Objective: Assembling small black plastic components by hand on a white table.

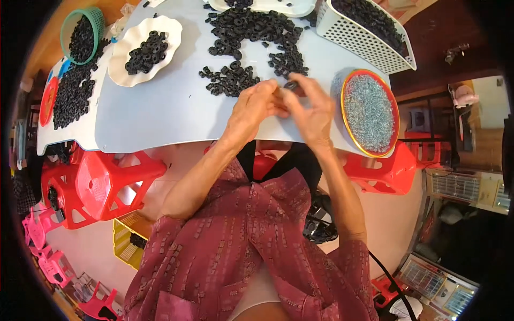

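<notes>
A: Centre frame, both hands meet above the near edge of the pale surface (160, 115). Left hand (251, 107) has its fingers curled in; right hand (313, 109) pinches a small black ring (290, 84) at the fingertips.

B: Is the left holding anything?

A: Can't tell; its fingers hide whatever is inside. The loose heap of black rings (243, 40) lies just above the hands.

B: Handling?

A: By their look, light, small, likely rubbery and stiff enough to keep shape. Best pinched by the rim; easy to drop or scatter.

B: Around it?

A: Round orange-rimmed tray of grey bits (369, 112) at right, white scalloped plate (120, 56) upper left, white perforated basket (353, 37) upper right, cut off by the frame. The grey bits are too fine to identify.
</notes>
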`<action>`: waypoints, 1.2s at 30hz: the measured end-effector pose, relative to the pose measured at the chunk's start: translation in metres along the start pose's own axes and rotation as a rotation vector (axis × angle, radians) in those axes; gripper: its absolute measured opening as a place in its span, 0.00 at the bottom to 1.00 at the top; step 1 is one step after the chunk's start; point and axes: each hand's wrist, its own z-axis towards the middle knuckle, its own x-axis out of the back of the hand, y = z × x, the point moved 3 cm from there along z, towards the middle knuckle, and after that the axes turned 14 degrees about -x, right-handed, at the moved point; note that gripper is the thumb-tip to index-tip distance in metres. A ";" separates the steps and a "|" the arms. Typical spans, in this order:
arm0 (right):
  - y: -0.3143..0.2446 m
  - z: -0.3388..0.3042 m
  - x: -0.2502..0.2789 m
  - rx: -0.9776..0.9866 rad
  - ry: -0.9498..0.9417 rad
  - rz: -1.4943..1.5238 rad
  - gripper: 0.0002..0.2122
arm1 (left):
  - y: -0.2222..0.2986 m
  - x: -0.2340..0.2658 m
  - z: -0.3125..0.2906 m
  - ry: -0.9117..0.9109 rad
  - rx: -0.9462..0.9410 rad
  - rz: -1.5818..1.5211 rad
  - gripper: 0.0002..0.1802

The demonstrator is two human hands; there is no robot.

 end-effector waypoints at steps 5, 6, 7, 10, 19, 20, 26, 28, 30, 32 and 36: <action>-0.001 0.075 0.049 0.003 0.178 -0.204 0.14 | 0.005 0.005 -0.005 -0.063 -0.025 0.116 0.21; 0.006 0.098 0.064 0.028 0.237 -0.239 0.15 | 0.003 0.002 -0.006 -0.035 -0.014 0.145 0.22; 0.020 0.123 0.077 0.048 0.272 -0.186 0.15 | 0.002 0.001 -0.006 -0.005 -0.004 0.177 0.22; 0.025 0.185 0.114 0.059 0.294 -0.430 0.16 | 0.005 0.001 -0.008 -0.016 -0.040 0.178 0.21; 0.008 0.146 0.010 0.147 -0.111 -0.321 0.09 | 0.011 -0.004 -0.013 -0.076 -0.113 0.402 0.17; 0.017 0.144 0.002 0.172 -0.102 -0.384 0.09 | 0.011 -0.006 -0.011 -0.083 -0.109 0.398 0.17; 0.050 0.149 -0.021 0.335 0.097 -0.525 0.10 | 0.011 -0.011 -0.009 -0.089 -0.079 0.412 0.16; 0.044 0.145 -0.025 0.160 -0.101 -0.367 0.12 | 0.010 -0.007 -0.010 -0.091 -0.073 0.431 0.16; 0.028 0.139 -0.024 0.019 -0.136 -0.226 0.12 | 0.012 -0.006 -0.010 -0.089 -0.076 0.435 0.16; 0.029 0.142 -0.022 -0.120 -0.162 -0.088 0.12 | 0.013 -0.007 -0.011 -0.095 -0.081 0.437 0.16; 0.046 0.158 -0.019 0.172 0.058 -0.423 0.13 | 0.014 -0.010 -0.010 -0.120 -0.077 0.461 0.16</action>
